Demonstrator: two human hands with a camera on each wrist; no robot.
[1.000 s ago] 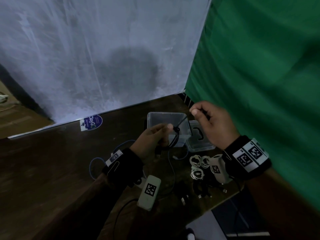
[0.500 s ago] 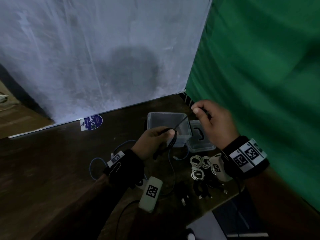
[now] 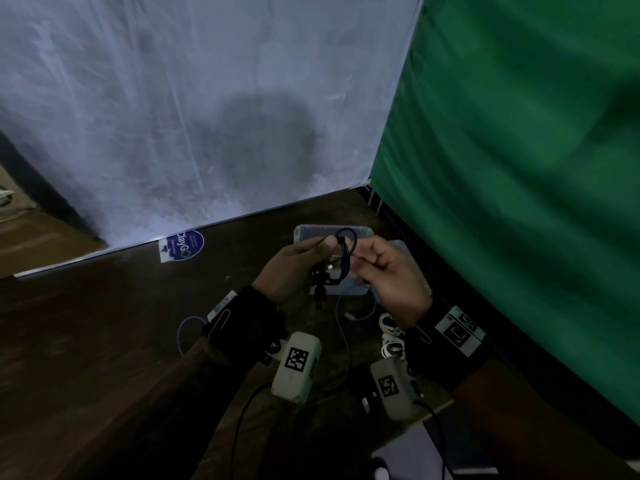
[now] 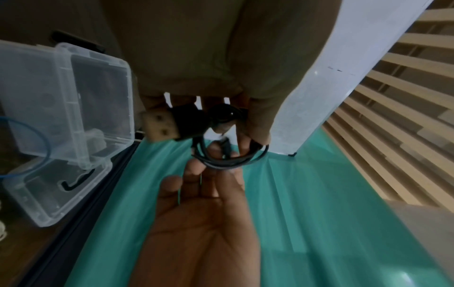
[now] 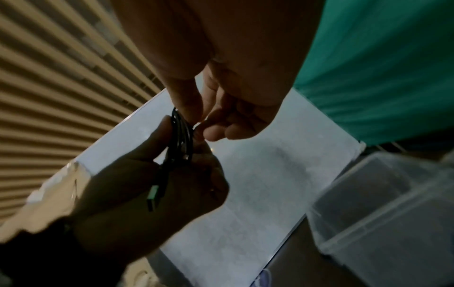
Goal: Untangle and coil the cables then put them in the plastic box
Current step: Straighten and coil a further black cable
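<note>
I'm mid-coil: my left hand [image 3: 291, 268] pinches the thin black USB cable [image 3: 341, 258] bundle above the clear plastic box [image 3: 332, 233], right hand [image 3: 391, 275] fingers clamped on its loop. Next I'd tuck the loose end and lower the bundle in.

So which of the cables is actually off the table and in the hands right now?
The black cable, looped between the left hand and right hand. The blue cable and white coiled cables lie on the table.
</note>
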